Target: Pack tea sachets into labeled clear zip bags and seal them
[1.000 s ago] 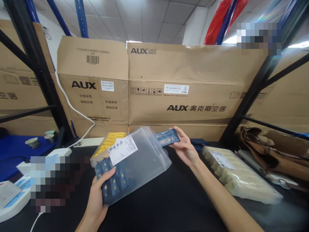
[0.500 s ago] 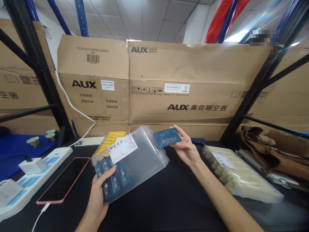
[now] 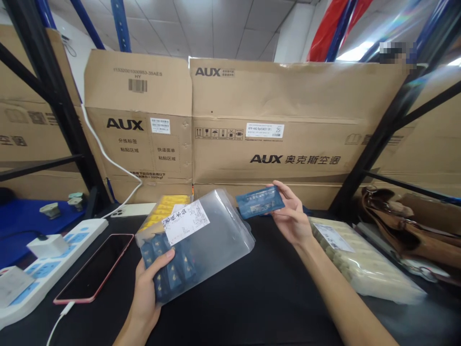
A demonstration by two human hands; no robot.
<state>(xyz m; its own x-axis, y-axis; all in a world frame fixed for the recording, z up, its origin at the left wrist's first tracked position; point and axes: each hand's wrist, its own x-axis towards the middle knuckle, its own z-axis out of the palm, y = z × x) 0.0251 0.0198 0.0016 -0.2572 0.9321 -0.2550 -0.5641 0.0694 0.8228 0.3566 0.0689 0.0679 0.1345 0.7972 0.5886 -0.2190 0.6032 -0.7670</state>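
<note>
My left hand (image 3: pixel 151 278) grips the lower left part of a frosted clear plastic bag (image 3: pixel 223 230), thumb on top. Blue packets (image 3: pixel 173 271) lie inside its left end, and a white label (image 3: pixel 187 222) with printed characters is on its face. The bag's right end points up and to the right. My right hand (image 3: pixel 290 214) pinches one flat blue packet (image 3: pixel 260 202) by its right end, just beyond the bag's right edge. Behind the bag's upper left lie yellow packets (image 3: pixel 167 206).
A clear bag of pale packets (image 3: pixel 363 259) lies at the right, beside a brown leather bag (image 3: pixel 414 226). At the left are a phone (image 3: pixel 95 269) and a white power strip (image 3: pixel 54 269). Cardboard (image 3: pixel 223 154) and black posts stand behind.
My right hand has moved a little to the right with the blue packet, farther from the bag. The bag in my left hand has shifted very slightly to the right.
</note>
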